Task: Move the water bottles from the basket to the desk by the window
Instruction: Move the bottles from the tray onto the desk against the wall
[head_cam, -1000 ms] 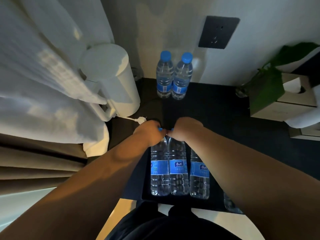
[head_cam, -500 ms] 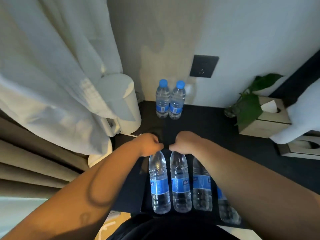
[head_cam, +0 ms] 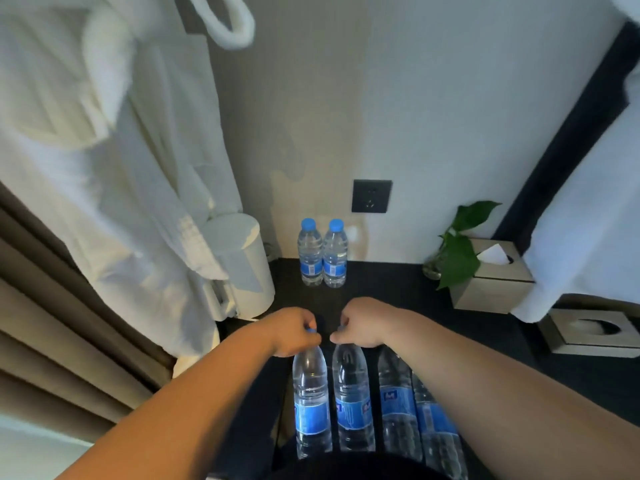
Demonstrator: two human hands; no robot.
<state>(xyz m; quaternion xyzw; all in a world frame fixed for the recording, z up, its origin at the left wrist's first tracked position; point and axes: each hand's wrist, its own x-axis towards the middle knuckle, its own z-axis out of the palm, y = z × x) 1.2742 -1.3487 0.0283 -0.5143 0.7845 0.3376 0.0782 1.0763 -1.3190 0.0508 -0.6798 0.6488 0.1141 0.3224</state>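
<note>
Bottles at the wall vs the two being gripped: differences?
The wall pair stands untouched on the desk, caps exposed; the left-held bottle and right-held bottle are gripped at the cap by the left hand and right hand. The wall pair touches; the held ones show a gap. All have blue labels.

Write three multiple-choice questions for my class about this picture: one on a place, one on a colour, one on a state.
1. Where do the two far bottles stand? A. On the desk by the wall. B. On the tissue box. C. In the basket.
2. What colour are their caps? A. Red. B. Blue. C. White.
3. What are the left hand and right hand doing? A. Lying flat. B. Holding the plant. C. Each gripping a near bottle by its top.
Answers: 1 A, upright on the dark top; 2 B, both caps show blue; 3 C, each hand curls round one top.
</note>
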